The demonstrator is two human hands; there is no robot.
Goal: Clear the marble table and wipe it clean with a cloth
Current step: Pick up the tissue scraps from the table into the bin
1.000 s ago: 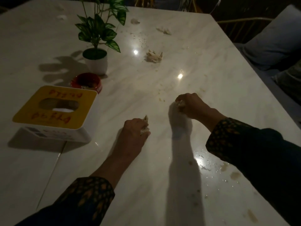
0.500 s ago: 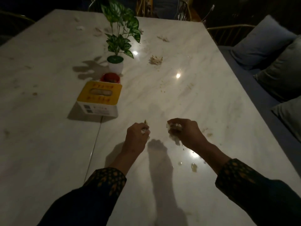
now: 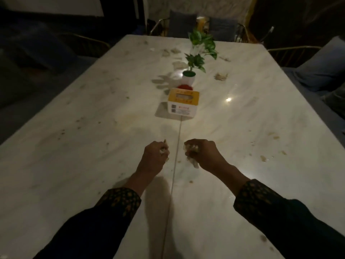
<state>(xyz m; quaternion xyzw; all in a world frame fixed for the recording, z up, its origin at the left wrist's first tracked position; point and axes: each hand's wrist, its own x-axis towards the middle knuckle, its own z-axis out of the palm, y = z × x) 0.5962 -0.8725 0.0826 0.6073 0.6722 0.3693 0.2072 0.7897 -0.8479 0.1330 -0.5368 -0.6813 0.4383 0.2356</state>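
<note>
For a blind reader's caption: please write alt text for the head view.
Two hands, left hand and right hand, each grip crumpled tissue scraps above a white marble table littered with crumbs. Beyond them stand a yellow-topped white tissue box and a small green potted plant.

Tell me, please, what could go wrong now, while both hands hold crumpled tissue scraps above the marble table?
The right hand grips an overfull white tissue wad whose tail hangs down; pieces may drop back onto the white marble table. More scraps lie beyond the small green potted plant; reaching there could topple it.
</note>
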